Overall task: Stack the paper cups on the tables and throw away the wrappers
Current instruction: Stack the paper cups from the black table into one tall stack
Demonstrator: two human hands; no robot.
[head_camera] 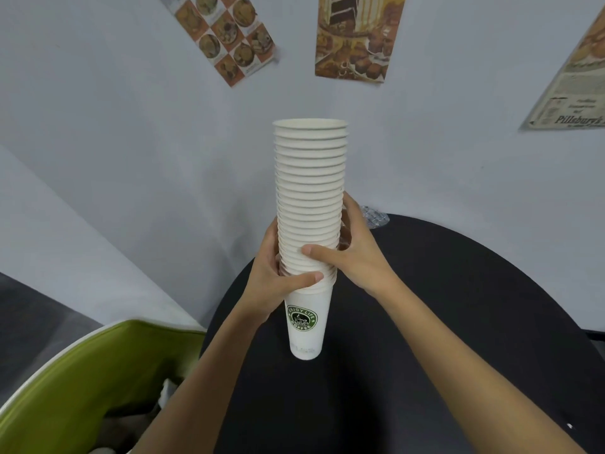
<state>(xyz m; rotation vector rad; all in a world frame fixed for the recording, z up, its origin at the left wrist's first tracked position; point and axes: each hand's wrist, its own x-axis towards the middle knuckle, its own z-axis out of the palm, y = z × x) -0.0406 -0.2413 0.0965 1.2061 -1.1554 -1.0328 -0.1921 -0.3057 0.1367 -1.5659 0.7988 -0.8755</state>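
Observation:
A tall stack of white paper cups (309, 191) stands upright on the round black table (458, 322); the bottom cup shows a green coffee logo. My left hand (278, 273) grips the lower rims of the stack from the left, thumb across the front. From the right, my right hand (357, 253) wraps the stack a little higher, its thumb lying across the rims. A crumpled clear plastic wrapper (375, 217) lies on the table's far edge, just behind my right hand.
A green chair with a white rim (65, 388) stands at the lower left, close to the table's edge. A pale wall with food posters (355, 37) rises right behind the table.

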